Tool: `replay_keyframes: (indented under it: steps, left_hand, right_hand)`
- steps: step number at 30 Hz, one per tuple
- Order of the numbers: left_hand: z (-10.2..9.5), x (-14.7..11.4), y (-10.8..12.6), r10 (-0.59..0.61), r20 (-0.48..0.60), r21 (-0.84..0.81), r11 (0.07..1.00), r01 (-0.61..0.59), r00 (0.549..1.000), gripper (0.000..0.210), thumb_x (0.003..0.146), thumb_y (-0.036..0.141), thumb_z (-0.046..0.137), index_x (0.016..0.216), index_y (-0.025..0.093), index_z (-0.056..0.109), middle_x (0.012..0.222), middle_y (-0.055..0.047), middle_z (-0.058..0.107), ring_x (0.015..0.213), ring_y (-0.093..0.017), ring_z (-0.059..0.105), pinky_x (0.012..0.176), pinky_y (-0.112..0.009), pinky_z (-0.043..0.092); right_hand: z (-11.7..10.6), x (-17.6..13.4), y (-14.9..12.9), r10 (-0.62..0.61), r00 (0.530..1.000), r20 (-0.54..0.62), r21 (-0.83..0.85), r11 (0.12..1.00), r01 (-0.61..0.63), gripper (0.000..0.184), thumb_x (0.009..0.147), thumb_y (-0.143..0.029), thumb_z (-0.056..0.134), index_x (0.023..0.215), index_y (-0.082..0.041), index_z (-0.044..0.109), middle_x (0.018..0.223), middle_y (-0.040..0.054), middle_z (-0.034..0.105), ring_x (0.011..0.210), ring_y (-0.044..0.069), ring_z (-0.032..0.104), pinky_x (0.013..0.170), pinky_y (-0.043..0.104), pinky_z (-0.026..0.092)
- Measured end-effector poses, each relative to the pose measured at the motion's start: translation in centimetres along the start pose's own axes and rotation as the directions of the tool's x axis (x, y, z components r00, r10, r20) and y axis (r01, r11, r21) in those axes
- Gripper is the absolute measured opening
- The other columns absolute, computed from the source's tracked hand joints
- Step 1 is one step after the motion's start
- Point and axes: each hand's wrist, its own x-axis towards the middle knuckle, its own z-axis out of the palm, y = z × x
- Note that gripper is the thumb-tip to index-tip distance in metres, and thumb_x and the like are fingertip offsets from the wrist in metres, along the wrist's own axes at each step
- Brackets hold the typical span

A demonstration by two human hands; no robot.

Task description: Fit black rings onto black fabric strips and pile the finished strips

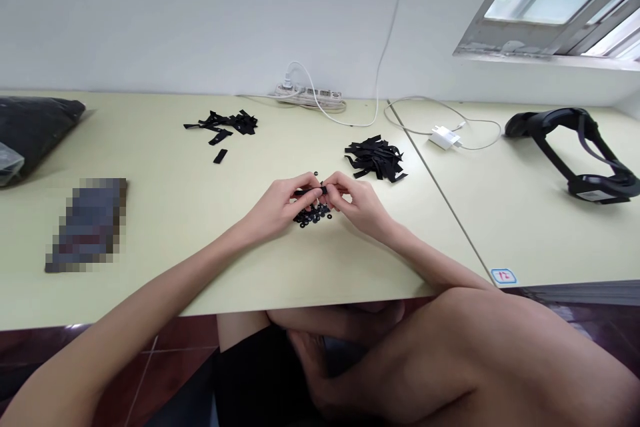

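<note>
Both hands meet over the table, fingertips nearly touching. In the fingers of my left hand (295,197) is a short black fabric strip (301,193), pinched between thumb and forefinger. My right hand (354,199) pinches the strip's other end, where a small dark piece is too tiny to make out. Just below the fingers lies a heap of small black ring-shaped pieces (313,215), partly covered by the hands. One loose ring (316,173) sits behind the fingertips. A dense pile of black strips (376,159) lies to the right, beyond my right hand.
Several more black strips (230,125) lie scattered at the back left. A blurred-out flat item (93,225) and a black bag (35,133) are at left. A power strip (310,96), a white charger (444,137) and a black headset (565,153) stand toward the back and right.
</note>
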Motion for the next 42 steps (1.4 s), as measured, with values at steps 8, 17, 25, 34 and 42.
replay_keyframes:
  steps: [8, 17, 25, 34, 42]
  left_hand:
    - [0.1, 0.3, -0.3, 0.028, 0.043, -0.166, 0.986, -0.021, 0.999, 0.034, 0.115, 0.049, 0.066, 0.106, 0.018, 0.074, 0.097, -0.005, 0.076, 0.087, -0.019, 0.072, 0.084, -0.031, 0.056]
    - [-0.7, 0.5, -1.4, -0.052, -0.006, -0.15, 0.987, 0.051, 0.999, 0.035, 0.114, 0.053, 0.066, 0.108, 0.019, 0.073, 0.103, -0.006, 0.078, 0.093, -0.019, 0.073, 0.089, -0.033, 0.057]
    - [-2.4, 0.8, -1.2, -0.104, -0.041, -0.037, 0.994, 0.103, 0.994, 0.031, 0.111, 0.048, 0.066, 0.097, 0.02, 0.072, 0.091, -0.003, 0.074, 0.083, -0.018, 0.065, 0.083, -0.033, 0.05]
    - [-2.9, 0.9, -1.5, -0.11, -0.066, 0.078, 0.99, 0.115, 0.992, 0.035, 0.11, 0.051, 0.062, 0.094, 0.021, 0.068, 0.084, -0.001, 0.067, 0.077, -0.018, 0.056, 0.075, -0.032, 0.041]
    - [-3.1, 0.9, -1.6, -0.12, -0.088, 0.113, 0.985, 0.13, 0.989, 0.035, 0.109, 0.052, 0.062, 0.095, 0.021, 0.07, 0.084, -0.001, 0.069, 0.075, -0.018, 0.057, 0.075, -0.033, 0.042]
  right_hand:
    - [-2.6, -9.8, -6.5, -0.068, 0.992, 0.104, 0.114, 0.992, 0.056, 0.044, 0.093, -0.05, 0.093, 0.13, -0.035, 0.077, 0.103, 0.0014, 0.083, 0.133, 0.025, 0.067, 0.122, 0.048, 0.057]
    - [-5.0, -13.0, -12.0, 0.007, 0.999, 0.046, 0.174, 0.985, -0.015, 0.048, 0.094, -0.036, 0.092, 0.14, -0.035, 0.075, 0.125, -0.0001, 0.086, 0.157, 0.025, 0.059, 0.134, 0.053, 0.052]
    - [-2.4, -10.7, -10.8, 0.125, 0.989, 0.074, 0.156, 0.979, -0.135, 0.055, 0.097, -0.04, 0.089, 0.148, -0.037, 0.071, 0.13, 0.0026, 0.081, 0.124, 0.026, 0.076, 0.102, 0.042, 0.068]
    - [-0.2, -0.1, -0.5, -0.072, 0.996, 0.057, -0.053, 0.996, 0.075, 0.013, 0.105, -0.028, 0.072, 0.093, -0.027, 0.076, 0.09, 0.0017, 0.078, 0.079, 0.02, 0.066, 0.076, 0.037, 0.052]
    - [-0.3, -0.5, 0.2, -0.142, 0.989, 0.047, -0.078, 0.986, 0.145, 0.021, 0.112, -0.034, 0.067, 0.109, -0.028, 0.087, 0.102, 0.0048, 0.083, 0.079, 0.02, 0.067, 0.08, 0.04, 0.056]
